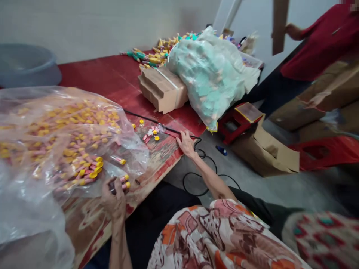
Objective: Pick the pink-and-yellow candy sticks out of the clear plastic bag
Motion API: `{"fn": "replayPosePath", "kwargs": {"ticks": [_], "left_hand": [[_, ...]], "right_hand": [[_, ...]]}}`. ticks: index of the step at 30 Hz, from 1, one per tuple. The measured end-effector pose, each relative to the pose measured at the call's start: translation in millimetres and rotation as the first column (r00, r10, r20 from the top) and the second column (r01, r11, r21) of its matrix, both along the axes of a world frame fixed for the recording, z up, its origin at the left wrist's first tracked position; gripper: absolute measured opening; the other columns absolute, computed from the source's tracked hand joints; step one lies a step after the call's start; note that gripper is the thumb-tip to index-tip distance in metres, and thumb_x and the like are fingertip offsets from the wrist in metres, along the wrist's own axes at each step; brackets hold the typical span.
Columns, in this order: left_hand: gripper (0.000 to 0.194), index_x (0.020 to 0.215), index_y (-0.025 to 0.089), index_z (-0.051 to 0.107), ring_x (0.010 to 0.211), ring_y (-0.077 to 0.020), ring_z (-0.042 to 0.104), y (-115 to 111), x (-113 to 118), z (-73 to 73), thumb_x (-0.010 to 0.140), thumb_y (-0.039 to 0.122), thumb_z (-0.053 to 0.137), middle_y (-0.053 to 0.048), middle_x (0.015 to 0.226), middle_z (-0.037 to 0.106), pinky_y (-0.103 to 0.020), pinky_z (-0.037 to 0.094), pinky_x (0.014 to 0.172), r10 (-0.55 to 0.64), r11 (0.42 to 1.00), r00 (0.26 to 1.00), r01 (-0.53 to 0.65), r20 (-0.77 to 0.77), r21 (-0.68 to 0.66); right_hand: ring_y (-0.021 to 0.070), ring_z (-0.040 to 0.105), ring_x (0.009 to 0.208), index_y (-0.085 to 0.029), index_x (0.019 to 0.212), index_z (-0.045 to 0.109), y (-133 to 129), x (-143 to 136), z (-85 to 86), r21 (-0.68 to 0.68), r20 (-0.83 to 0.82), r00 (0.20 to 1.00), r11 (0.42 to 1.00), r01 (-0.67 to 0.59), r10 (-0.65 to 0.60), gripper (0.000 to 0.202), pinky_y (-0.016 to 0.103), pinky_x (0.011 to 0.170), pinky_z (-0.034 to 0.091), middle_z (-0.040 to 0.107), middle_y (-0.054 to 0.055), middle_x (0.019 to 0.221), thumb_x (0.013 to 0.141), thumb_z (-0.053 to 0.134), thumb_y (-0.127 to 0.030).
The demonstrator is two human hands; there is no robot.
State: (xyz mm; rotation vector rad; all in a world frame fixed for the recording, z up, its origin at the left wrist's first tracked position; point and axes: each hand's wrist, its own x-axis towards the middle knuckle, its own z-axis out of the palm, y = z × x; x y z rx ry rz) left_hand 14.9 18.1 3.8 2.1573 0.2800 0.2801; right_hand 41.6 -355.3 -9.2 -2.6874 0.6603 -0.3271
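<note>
Low on the table's near edge, my left hand [114,198] is closed, with a small dark thing [112,186] showing between thumb and fingers. Pink tubes with yellow caps [125,182] stick out past its thumb and seem to be in its grip; the hand hides their other ends. My right hand [186,144] lies with fingers apart on the table's edge, by a black cable [174,130]. Between the hands lie a loose clear tube with a yellow cap [118,160] and some small pink and yellow pieces [151,133]. A clear plastic bag [134,149] covers many yellow-capped pink tubes [81,145] at left.
A strapped cardboard stack [162,87] and a full greenish plastic bag [207,74] stand farther back on the red table [86,76]. A blue-grey tub [28,65] is at far left. Cable loops, a red stool [235,123] and an open carton [263,149] occupy the floor. A person in red holds cardboard [279,26].
</note>
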Motion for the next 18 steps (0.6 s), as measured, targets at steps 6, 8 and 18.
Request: {"fn": "replayPosePath", "kwargs": {"ticks": [6,8,18], "left_hand": [[0.043,0.112,0.021,0.069,0.092,-0.0263,0.074,5.4,-3.3,-7.0,0.1,0.06,0.054,-0.011,0.106,0.077,-0.039,0.064,0.086,-0.016,1.0,0.998,0.015,0.053,0.015],[0.041,0.112,0.021,0.07,0.09,-0.0255,0.075,4.6,-3.7,-8.5,0.102,0.058,0.055,-0.01,0.105,0.078,-0.038,0.065,0.084,-0.008,1.0,0.999,0.008,0.043,0.015],[0.022,0.113,0.02,0.073,0.094,-0.0263,0.08,-8.1,-17.8,4.6,0.1,0.032,0.06,-0.012,0.103,0.082,-0.043,0.066,0.095,0.024,0.99,0.992,-0.041,-0.12,-0.137]], "right_hand": [[0.0305,0.065,0.139,-0.014,0.152,0.06,8.0,-5.4,-4.2,0.0,0.217,0.976,1.0,0.013,-0.012,0.048,0.041,0.105,0.064,0.052,0.025,0.161,0.107,0.047,-0.02],[0.0277,0.065,0.141,-0.016,0.151,0.062,21.4,-7.7,-4.2,-0.008,0.316,0.947,0.998,-0.063,0.063,0.047,0.039,0.107,0.063,0.054,0.022,0.159,0.108,0.043,-0.019],[0.0303,0.072,0.125,-0.031,0.12,0.079,123.3,19.7,-15.2,0.233,0.507,0.788,0.824,-0.517,0.351,0.026,0.051,0.108,0.063,0.073,0.012,0.13,0.112,0.055,-0.038]]}}
